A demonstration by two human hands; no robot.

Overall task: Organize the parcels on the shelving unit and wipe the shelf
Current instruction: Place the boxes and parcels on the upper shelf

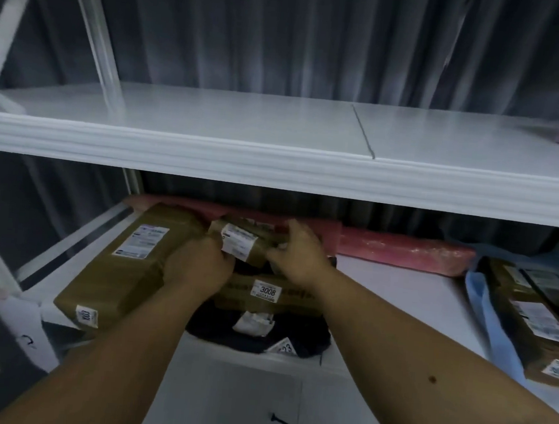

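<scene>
Fingers of both hands are curled round one small brown tape-wrapped parcel with a white printed label (243,239), the left hand (199,265) gripping its near left end and the right hand (298,254) pinching its right end from above and the side, so neither hand is free

From the head camera, the only view, this parcel sits at the top of a pile on the lower white metal shelf (399,296), above a flat brown carton marked 3008 (266,293) and a black soft plastic mailer bag (257,335). Just to its left a large brown taped box (124,266) lies tilted, and behind it runs a long pink plastic-wrapped package (403,249). Further brown parcels on a blue bag (532,318) lie well apart on the right. Above, the upper white shelf board (245,121) looks bare over most of its width

My judgement: the small parcel seems light and fairly stiff, its glossy tape probably slippery, so holding opposite ends as now suits it; the black bag beneath would sag and slide if dragged
</scene>
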